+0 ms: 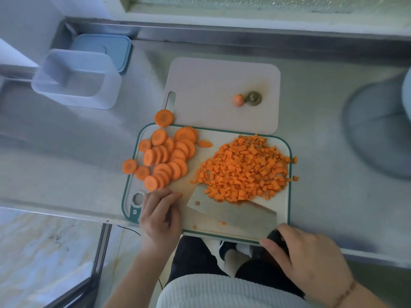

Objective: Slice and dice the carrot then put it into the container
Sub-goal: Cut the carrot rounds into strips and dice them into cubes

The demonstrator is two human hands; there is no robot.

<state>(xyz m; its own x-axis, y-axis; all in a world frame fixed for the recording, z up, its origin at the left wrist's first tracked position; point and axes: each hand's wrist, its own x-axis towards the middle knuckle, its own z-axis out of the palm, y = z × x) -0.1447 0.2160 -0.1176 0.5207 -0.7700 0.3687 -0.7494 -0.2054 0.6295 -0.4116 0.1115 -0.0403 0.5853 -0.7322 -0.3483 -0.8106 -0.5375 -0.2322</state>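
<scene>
The right hand is gripping the cleaver handle at the lower right, the blade lying against the dice. The left hand, loosely curled, is holding nothing beside the slices. The container is standing in the upper left, well apart, so dice may spill on the surface during carrying.

Soft daylight is coming in from the window along the top edge, leaving the scene evenly bright. The steel tabletop is giving off a pale, milky sheen rather than hard glare. Shadows are staying faint, with only a thin one lying under the cleaver. The wide lens is bending straight lines near the borders. The container at the left and the grey round object at the right are smearing into blur, while the diced carrot is showing fairly sharp.
</scene>
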